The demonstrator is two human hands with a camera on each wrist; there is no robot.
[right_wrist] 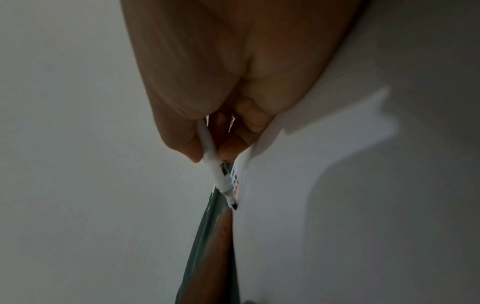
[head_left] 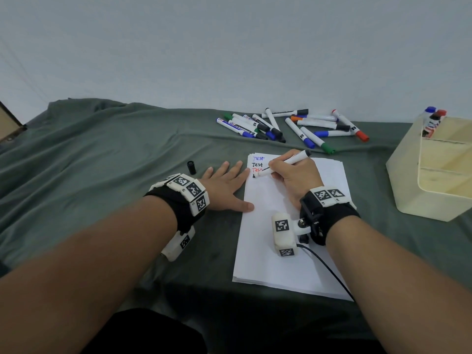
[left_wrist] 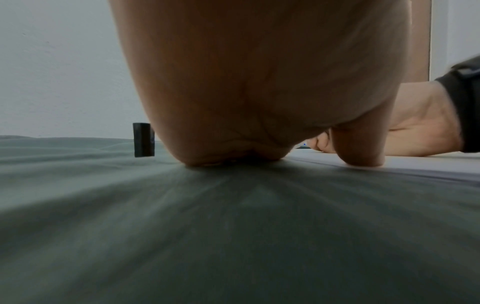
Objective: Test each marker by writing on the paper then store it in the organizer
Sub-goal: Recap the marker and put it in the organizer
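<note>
My right hand (head_left: 291, 172) grips an uncapped black marker (head_left: 288, 160) like a pen, its tip touching the white paper (head_left: 286, 261) just under three lines reading "Test" in blue, black and red. In the right wrist view the marker (right_wrist: 214, 166) sticks out between thumb and fingers, tip on the paper (right_wrist: 337, 226). My left hand (head_left: 224, 182) lies flat with fingers spread, thumb on the paper's left edge. The marker's black cap (head_left: 191, 167) stands on the cloth just beyond that hand; the cap (left_wrist: 143, 139) shows upright in the left wrist view beside the left hand (left_wrist: 259, 92).
Several capped markers (head_left: 288, 126) lie in a loose pile on the green cloth (head_left: 102, 154) at the back. A cream organizer (head_left: 434, 172) stands at the right with a few markers (head_left: 433, 121) upright in its rear slot. A wall rises behind the table.
</note>
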